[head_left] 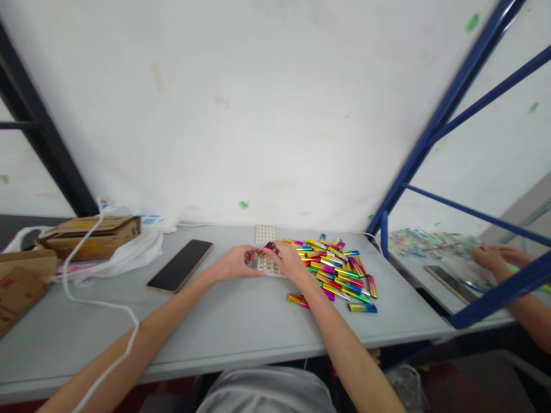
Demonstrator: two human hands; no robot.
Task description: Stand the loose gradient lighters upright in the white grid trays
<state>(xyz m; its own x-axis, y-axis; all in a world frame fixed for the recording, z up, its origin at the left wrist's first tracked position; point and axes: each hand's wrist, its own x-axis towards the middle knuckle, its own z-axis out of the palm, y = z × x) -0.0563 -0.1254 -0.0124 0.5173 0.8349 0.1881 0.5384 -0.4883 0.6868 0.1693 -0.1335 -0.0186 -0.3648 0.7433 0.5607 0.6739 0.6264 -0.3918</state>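
Note:
My left hand and my right hand meet over a white tray with a grid of holes on the grey table. Between the fingertips of both hands is a small shiny tube, red and dark; the fingers of each hand are curled in a pinch around it. A pile of shiny multicoloured tubes lies just right of my right hand. One loose tube lies near my right wrist.
A dark phone lies left of my hands. Cardboard boxes, a plastic bag and a white cable sit at the left. A blue metal frame stands at the right; beyond it another person's hands work at a neighbouring table.

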